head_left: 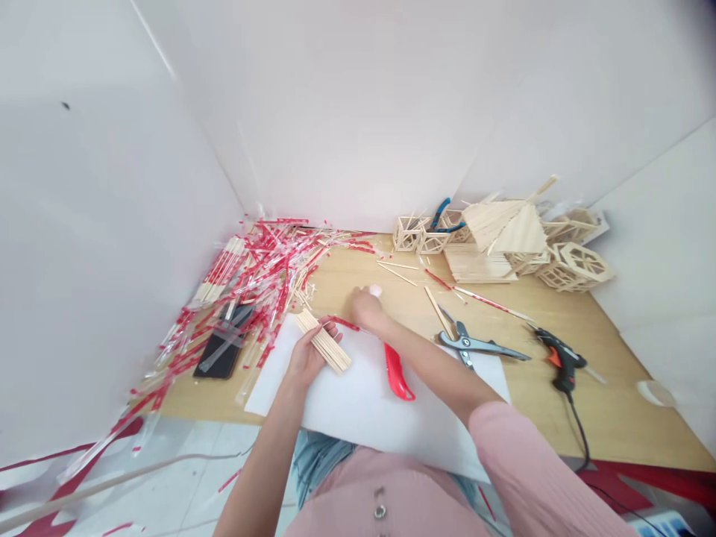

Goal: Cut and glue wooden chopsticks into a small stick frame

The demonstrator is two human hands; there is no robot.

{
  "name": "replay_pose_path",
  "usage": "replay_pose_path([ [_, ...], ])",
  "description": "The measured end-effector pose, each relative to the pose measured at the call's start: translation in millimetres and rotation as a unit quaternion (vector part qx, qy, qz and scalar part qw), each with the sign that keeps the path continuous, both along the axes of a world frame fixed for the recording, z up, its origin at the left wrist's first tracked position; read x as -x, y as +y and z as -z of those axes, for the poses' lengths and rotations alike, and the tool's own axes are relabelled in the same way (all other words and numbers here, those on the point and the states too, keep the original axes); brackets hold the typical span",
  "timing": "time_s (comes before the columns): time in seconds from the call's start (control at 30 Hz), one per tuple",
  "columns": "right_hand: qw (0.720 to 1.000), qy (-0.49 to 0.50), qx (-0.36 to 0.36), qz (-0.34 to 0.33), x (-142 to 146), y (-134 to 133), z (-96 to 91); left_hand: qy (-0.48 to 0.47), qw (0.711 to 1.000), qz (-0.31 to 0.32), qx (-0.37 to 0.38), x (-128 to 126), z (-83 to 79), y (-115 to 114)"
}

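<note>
We are working over a white sheet (358,406), which is lying along the near edge of the table (335,272); on it a red curved object (396,373) is resting near our right forearm; to the right, a black glue gun (564,365) is lying with its cable trailing toward the near edge; to the left, a dark phone (224,349) is lying partly under clear wrapping.

Our left hand (306,356) is gripping a bundle of bare sticks (324,341) over the left part of the sheet, thumb and fingers closing about it; a red strip (344,323) is extending from near those fingertips toward our right hand (366,307), whose fingers are curling inward; we cannot tell whether they are pinching anything.

A grey hand tool (470,343) is lying right of the right forearm, two sticks (438,312) just beyond it; farther left, red-and-clear wrappers (274,272) are heaping up; at far right, flat stick panels (506,227) are sitting among stick frames (576,265), with blue-handled pliers (443,216) resting on smaller ones.
</note>
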State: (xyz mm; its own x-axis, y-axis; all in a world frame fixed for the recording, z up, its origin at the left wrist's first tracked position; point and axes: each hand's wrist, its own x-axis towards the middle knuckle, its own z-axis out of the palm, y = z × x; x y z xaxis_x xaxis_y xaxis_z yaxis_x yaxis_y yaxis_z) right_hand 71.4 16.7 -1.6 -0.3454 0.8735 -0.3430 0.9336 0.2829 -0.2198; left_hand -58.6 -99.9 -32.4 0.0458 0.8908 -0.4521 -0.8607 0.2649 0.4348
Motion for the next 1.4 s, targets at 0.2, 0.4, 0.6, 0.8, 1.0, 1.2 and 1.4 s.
replay_pose_path([
  [0.2,0.985,0.154,-0.064,-0.046,65,8,-11.5,-0.001,1.000,-0.006,-0.013,0,-2.2,-2],
  [0.4,0.978,0.098,-0.171,0.074,-26,33,-41.2,-0.011,1.000,-0.016,-0.007,2,1.7,-5],
  [0.6,0.935,-0.050,-0.194,0.292,-203,7,-45.4,-0.013,1.000,-0.027,0.005,1,5.7,-5],
  [0.8,0.920,-0.093,-0.245,0.293,-241,-32,-30.4,0.015,0.997,-0.076,-0.019,-15,-0.4,4],
  [1.0,0.964,-0.047,-0.153,0.214,-184,-6,-7.0,0.026,0.996,-0.071,-0.046,-33,-19.3,29],
  [1.2,0.969,-0.035,-0.093,0.227,-161,22,-1.2,0.007,0.997,-0.056,-0.046,-37,-23.8,76],
  [1.4,0.976,0.019,-0.093,0.196,-107,29,-7.8,-0.014,0.997,-0.065,-0.034,-29,-5.3,124],
])
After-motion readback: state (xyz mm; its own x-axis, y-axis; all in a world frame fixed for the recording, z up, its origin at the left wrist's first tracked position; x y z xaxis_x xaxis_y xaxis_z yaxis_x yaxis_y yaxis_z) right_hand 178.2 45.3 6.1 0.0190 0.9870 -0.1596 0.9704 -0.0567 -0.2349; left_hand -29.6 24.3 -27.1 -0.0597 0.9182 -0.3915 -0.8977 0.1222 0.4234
